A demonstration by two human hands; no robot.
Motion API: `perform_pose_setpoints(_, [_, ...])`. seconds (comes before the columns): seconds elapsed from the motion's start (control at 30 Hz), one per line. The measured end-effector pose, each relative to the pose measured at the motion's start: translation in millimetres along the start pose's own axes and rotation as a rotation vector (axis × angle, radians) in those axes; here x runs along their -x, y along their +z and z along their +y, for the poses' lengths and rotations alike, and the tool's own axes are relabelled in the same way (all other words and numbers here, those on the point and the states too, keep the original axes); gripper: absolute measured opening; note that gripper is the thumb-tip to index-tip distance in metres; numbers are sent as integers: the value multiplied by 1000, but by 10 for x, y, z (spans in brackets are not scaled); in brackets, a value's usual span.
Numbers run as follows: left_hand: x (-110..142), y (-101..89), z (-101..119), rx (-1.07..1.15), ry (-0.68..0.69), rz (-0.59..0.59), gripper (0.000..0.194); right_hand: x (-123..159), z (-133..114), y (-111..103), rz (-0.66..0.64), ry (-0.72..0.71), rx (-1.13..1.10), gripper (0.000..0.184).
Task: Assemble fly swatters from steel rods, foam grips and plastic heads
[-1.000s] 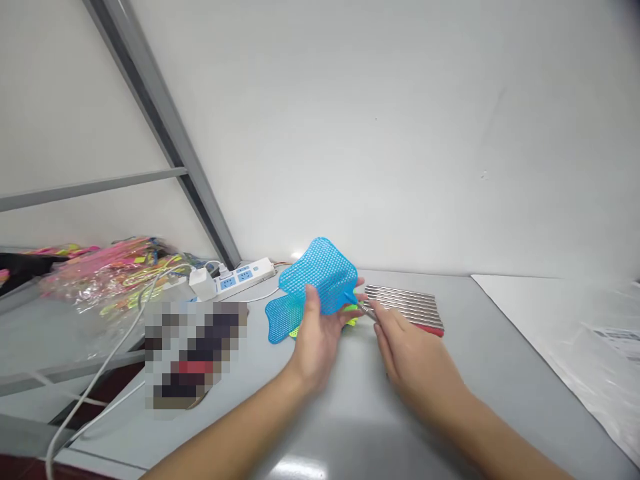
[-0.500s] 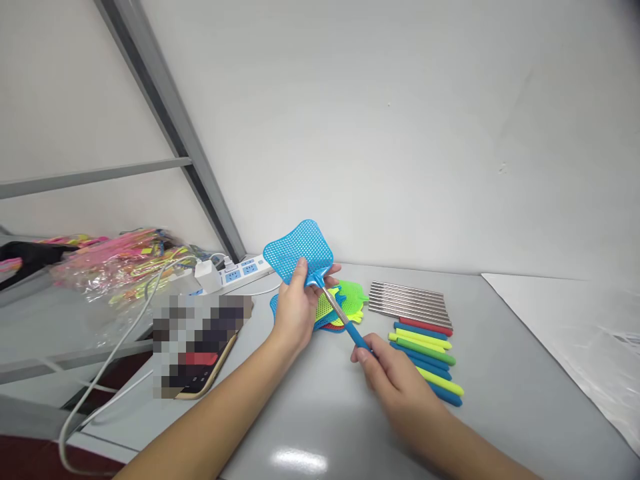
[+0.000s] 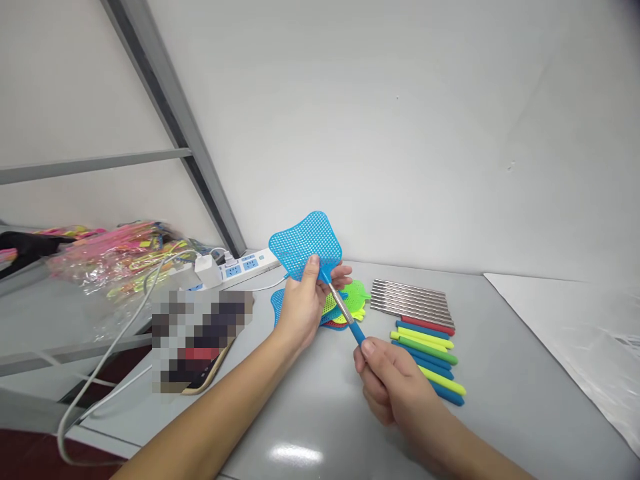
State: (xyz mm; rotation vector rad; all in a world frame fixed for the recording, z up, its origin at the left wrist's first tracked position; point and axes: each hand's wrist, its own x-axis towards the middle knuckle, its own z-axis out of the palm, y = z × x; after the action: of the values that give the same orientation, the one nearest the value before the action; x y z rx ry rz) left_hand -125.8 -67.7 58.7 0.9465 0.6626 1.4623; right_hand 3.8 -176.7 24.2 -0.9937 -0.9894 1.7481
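Note:
A blue fly swatter with a mesh head, a short metal shaft and a blue grip is held above the table by both hands. My left hand is closed on the base of the head, thumb on the mesh. My right hand wraps round the blue grip, hiding its lower end. Beneath my left hand lies a pile of mesh swatter heads in green, yellow, blue and red, partly covered. Right of it is a row of metal rods, and below those several coloured grips.
At left, a phone, partly pixelated, lies near a white power strip with plugs and a cable. Clear bags of colourful items sit on a shelf behind a grey metal frame. White sheeting covers the table's right side.
The swatter's head has moved slightly up and to the right and turned a little. My right hand has rolled so its thumb lies on top of the grip. Both hands keep their hold.

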Motion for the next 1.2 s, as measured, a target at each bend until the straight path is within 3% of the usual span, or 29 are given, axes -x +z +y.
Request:
perform_pose_setpoints(0.13, [-1,-13,14,23,-79,-52,36,6,-151,-125,-110,134,-204,35])
perform_pose_setpoints(0.27, [26,-24,13,5,-102,-100,35,-15,-233,-237,-92,126,-102,36])
perform_pose_setpoints(0.47, [138,-30,-70,-111,-279,-342,41,-43,-133,-167,-38,20,-6,35])
perform_pose_setpoints(0.67, [323,17,-155,-192,-497,-628,46,-44,-39,-86,-121,46,-239,35])
perform_pose_setpoints(0.73, [353,35,-196,-218,-541,-620,51,-55,4,-60,-135,59,-303,36])
perform_pose_setpoints(0.93, [362,64,-308,-218,-435,-406,51,-93,63,-44,-106,138,-375,41])
perform_pose_setpoints(1.2, [284,26,-274,-209,-347,-354,46,-90,96,-29,-148,90,-347,40])
